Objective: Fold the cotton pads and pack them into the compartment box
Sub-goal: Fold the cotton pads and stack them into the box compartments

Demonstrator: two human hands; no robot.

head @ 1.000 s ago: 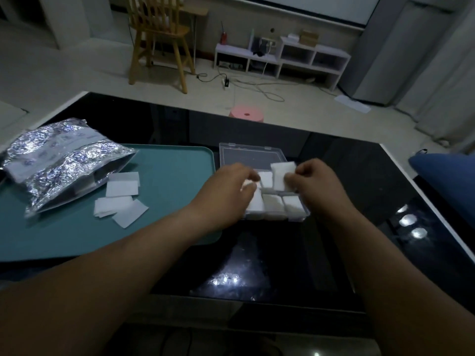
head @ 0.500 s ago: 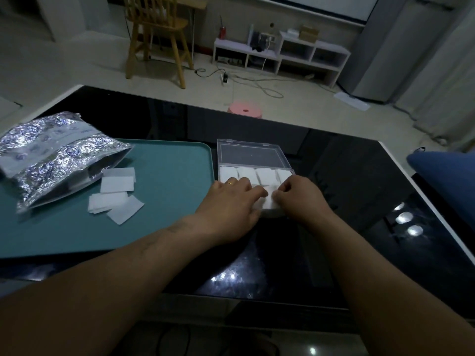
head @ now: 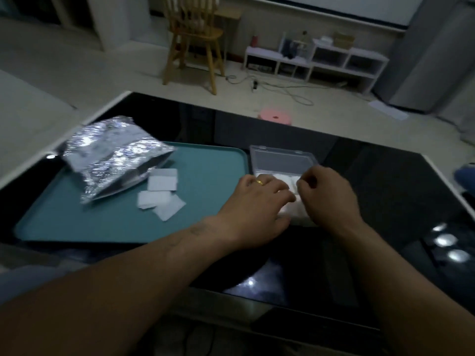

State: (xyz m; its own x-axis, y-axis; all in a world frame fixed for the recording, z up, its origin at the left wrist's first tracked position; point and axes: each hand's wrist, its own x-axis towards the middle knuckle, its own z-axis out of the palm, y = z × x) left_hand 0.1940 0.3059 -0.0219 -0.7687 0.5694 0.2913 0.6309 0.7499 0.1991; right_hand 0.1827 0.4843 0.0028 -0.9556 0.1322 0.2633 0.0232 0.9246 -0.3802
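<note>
**Q:** Fingers, left side?
**A:** Left hand [head: 257, 206]: fingers [head: 281, 194] fairly straight, laid on the folded cotton pads [head: 295, 210] in the compartment box [head: 281, 163], gripping nothing.
**Q:** Right side?
**A:** Right hand [head: 330, 199]: fingers curled over the box's right part. Blurred; cannot tell whether they pinch a pad.
**Q:** Box location?
**A:** Lid open, on the black surface [head: 385, 191], just beside the teal tray [head: 210, 176].
**Q:** On the tray?
**A:** Loose flat pads [head: 160, 195] beside a foil bag [head: 113, 158].

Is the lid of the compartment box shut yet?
No, the compartment box is open: its clear lid lies flat behind the white pads.
</note>
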